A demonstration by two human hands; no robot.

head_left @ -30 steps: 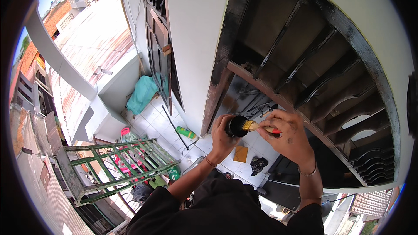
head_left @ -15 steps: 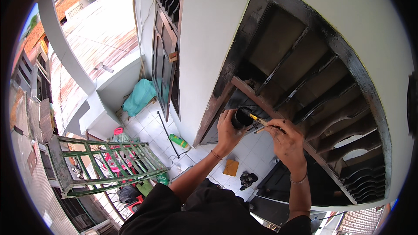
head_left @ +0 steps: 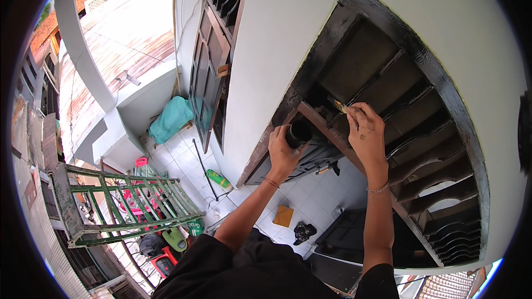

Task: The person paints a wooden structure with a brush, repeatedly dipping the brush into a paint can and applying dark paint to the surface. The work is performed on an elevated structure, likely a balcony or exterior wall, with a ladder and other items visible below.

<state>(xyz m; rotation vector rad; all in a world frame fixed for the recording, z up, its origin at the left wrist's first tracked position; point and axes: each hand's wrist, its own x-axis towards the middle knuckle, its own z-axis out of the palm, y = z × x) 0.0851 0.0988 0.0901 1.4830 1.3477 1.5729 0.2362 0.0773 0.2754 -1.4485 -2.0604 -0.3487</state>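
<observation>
My left hand (head_left: 282, 154) is wrapped round a small black cup (head_left: 300, 133), dark inside, held upright just below a brown wooden crossbar (head_left: 328, 126). In my right hand (head_left: 367, 133) is a paintbrush (head_left: 340, 105), gripped by its handle between thumb and fingers. The bristles point up and left, at the lower left corner of a slatted wooden grille (head_left: 407, 86) above the doorway; whether they touch the wood I cannot tell. Black paint coats the grille's outer frame (head_left: 424, 50) and upper slats, while the crossbar looks brown. Dark smudges mark my right hand.
A green ladder (head_left: 130, 230) stands at the left. Near the wall are a teal cloth (head_left: 173, 119), an open window shutter (head_left: 208, 58) and a green bottle (head_left: 217, 179). A yellow-brown square (head_left: 283, 216) and a crumpled black bag (head_left: 303, 232) lie on the tiled floor (head_left: 302, 199).
My right hand has lifted the paintbrush out of the cup's mouth and up to the grille's corner. My left hand has shifted slightly left and up with the cup.
</observation>
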